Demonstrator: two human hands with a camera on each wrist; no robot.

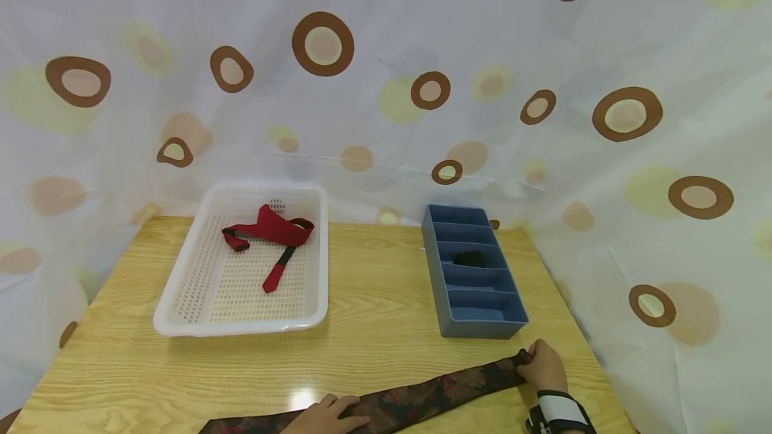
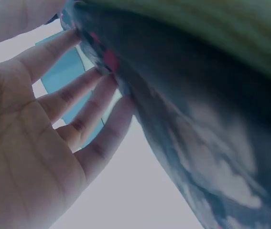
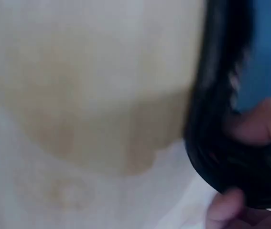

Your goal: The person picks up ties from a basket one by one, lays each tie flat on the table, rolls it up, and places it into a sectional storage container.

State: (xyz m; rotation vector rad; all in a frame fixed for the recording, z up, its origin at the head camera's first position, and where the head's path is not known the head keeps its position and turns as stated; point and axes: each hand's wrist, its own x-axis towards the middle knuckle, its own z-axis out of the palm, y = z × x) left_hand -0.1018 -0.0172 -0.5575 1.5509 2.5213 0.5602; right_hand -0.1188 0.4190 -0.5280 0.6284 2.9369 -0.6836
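Note:
A long dark brown necktie with a red floral pattern (image 1: 416, 404) stretches across the front of the wooden table. At its right end, my right hand (image 1: 545, 368) pinches the tie between thumb and fingers. The right wrist view shows the dark end of the tie (image 3: 221, 95) bent over within that grip, blurred. My left hand (image 1: 328, 415) rests on the tie left of the middle. Seen from the left wrist, its fingers (image 2: 99, 93) are spread and fairly straight, fingertips along the edge of the fabric. The tie's left end runs to the bottom edge of the head view.
A white perforated basket (image 1: 241, 327) at the back left holds a red necktie (image 1: 277, 228). Toward the right stands a blue-grey divided box (image 1: 443, 286), a folded dark item (image 1: 469, 259) in one compartment. Patterned sheeting (image 1: 374, 119) hangs behind and beside the table (image 1: 374, 286).

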